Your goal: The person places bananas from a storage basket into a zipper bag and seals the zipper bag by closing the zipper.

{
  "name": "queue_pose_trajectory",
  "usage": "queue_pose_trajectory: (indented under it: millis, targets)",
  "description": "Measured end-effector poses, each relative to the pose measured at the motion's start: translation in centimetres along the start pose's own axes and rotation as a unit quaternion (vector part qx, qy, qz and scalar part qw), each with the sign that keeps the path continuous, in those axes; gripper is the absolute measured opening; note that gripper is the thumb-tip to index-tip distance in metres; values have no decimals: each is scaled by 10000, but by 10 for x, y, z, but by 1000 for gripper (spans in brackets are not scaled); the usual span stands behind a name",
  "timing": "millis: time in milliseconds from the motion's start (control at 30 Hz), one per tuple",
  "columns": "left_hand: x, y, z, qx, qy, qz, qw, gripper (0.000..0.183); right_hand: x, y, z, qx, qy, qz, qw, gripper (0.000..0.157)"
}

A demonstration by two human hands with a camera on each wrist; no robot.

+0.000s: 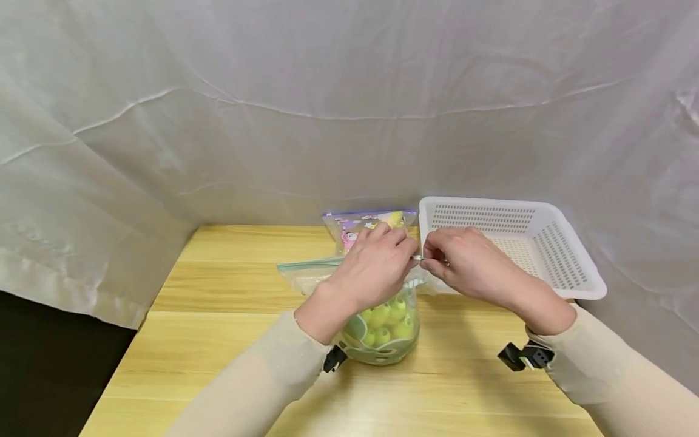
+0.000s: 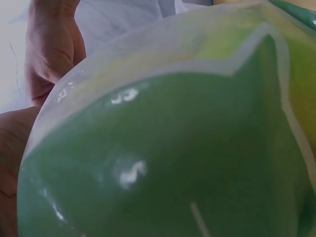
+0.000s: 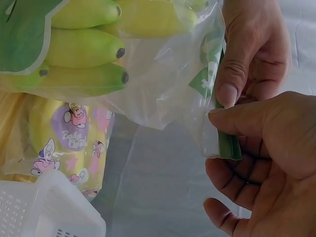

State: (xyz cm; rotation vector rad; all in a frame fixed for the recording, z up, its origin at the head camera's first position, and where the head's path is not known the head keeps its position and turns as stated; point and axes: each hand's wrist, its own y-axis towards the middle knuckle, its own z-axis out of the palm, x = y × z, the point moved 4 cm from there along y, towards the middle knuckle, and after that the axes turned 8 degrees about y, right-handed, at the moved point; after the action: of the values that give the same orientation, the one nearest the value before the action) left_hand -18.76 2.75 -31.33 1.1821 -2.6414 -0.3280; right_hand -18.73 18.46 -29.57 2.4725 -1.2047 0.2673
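Observation:
A clear zip bag (image 1: 382, 349) with a green print stands on the table, holding several green-yellow bananas (image 3: 79, 47). My left hand (image 1: 377, 267) lies over the top of the bag and pinches its zip edge, thumb along the strip in the right wrist view. Beside it, my right hand (image 1: 472, 261) pinches the end of the green zip strip (image 3: 228, 143) between thumb and index finger. The two hands nearly touch there. In the left wrist view the bulging green print fills most of the picture and covers the fingers.
Behind the hands lies a second zip bag (image 1: 349, 227) with a purple zip, cartoon print and something yellow inside. A white perforated basket (image 1: 568, 243) stands at the back right of the wooden table (image 1: 218, 291). Grey cloth (image 1: 327, 152) hangs behind.

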Motion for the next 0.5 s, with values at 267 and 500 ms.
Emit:
queue_pose_trajectory:
  millis: [267,500]
  targets:
    - [0,-2,-5,-78,55,-223,9997,17,2,0,-3,-138,1,-88,9999,22]
    - [4,-6,-8,-61,11,-310,9995,13,1,-2,-4,-89,-28,-13,10000,22]
